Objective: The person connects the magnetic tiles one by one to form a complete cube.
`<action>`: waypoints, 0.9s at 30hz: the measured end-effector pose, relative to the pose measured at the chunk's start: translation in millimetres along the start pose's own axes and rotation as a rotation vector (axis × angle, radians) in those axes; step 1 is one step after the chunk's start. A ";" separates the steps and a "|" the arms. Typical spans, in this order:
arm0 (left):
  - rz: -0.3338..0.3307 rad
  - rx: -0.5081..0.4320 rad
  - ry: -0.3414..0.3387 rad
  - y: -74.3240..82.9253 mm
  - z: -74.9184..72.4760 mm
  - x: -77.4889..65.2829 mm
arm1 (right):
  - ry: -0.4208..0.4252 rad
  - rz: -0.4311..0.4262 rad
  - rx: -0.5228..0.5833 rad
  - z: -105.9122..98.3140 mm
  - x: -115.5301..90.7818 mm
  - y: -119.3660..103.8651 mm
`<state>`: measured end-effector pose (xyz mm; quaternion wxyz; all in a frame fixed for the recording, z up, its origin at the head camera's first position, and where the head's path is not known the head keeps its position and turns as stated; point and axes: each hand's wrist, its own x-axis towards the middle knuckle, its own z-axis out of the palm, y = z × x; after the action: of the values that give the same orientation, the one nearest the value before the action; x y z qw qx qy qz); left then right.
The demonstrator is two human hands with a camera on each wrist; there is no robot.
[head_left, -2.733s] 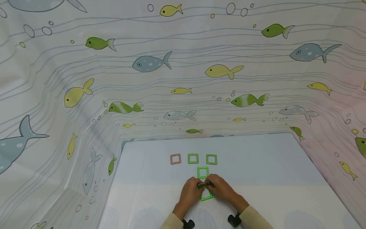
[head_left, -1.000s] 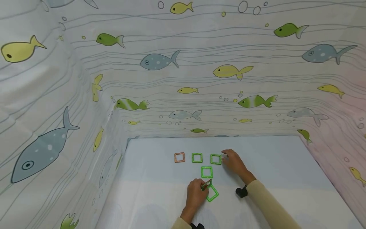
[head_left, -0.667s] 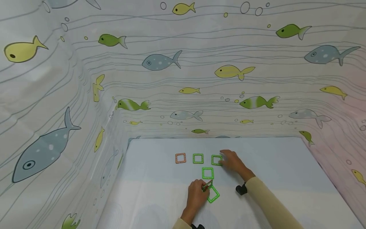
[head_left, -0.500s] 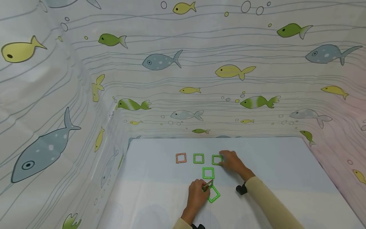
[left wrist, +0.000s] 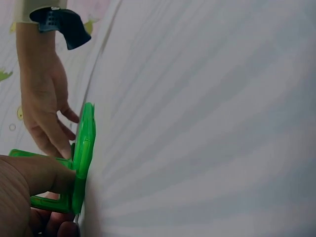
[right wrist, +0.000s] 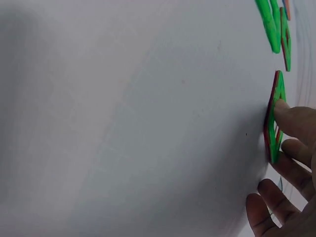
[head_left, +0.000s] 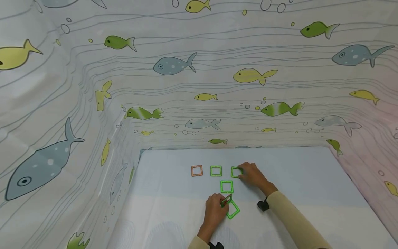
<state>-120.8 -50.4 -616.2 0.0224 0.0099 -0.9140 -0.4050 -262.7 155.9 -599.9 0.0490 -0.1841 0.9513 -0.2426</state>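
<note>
In the head view, my left hand [head_left: 215, 209] pinches a square magnetic tile [head_left: 226, 200], a frame standing on edge with reddish inner sides. It meets a flat green square tile [head_left: 237, 210] on the table; in the left wrist view the thumb lies over the green frame [left wrist: 37, 199]. My right hand [head_left: 252, 174] grips the rightmost green square tile [head_left: 232, 172] of the back row, thumb on one side and fingers at the other. The right wrist view shows a red edge along this tile [right wrist: 275, 152].
To the left of the gripped tile lie a green square [head_left: 211, 171] and an orange square [head_left: 192, 171]. Another green square [head_left: 222, 186] lies between the row and my left hand. The white table [head_left: 174, 207] ends at a fish-patterned sheet [head_left: 174, 90].
My right hand has left the tile pair at my left hand, reached to the back row and taken hold of its rightmost tile. The flat tile by my left hand has turned.
</note>
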 end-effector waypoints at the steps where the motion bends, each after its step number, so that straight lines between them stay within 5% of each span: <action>1: -0.001 -0.002 0.000 0.2 -0.2 0.0 | 0.002 -0.004 -0.003 0.4 -0.3 0.4; 14: 0.014 -0.001 -0.011 -2.3 -0.4 -1.8 | 0.046 -0.002 0.031 8.4 -4.8 4.2; 21: 0.041 0.007 0.009 -2.4 0.4 -0.5 | 0.055 0.065 0.234 10.3 -8.9 7.1; 27: 0.034 0.003 -0.002 -3.1 -0.4 -0.2 | 0.176 0.121 0.336 8.5 -21.5 14.1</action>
<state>-120.5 -52.7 -618.2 0.0282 -0.0059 -0.9147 -0.4031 -245.8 171.6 -614.0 0.0104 -0.0937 0.9073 -0.4097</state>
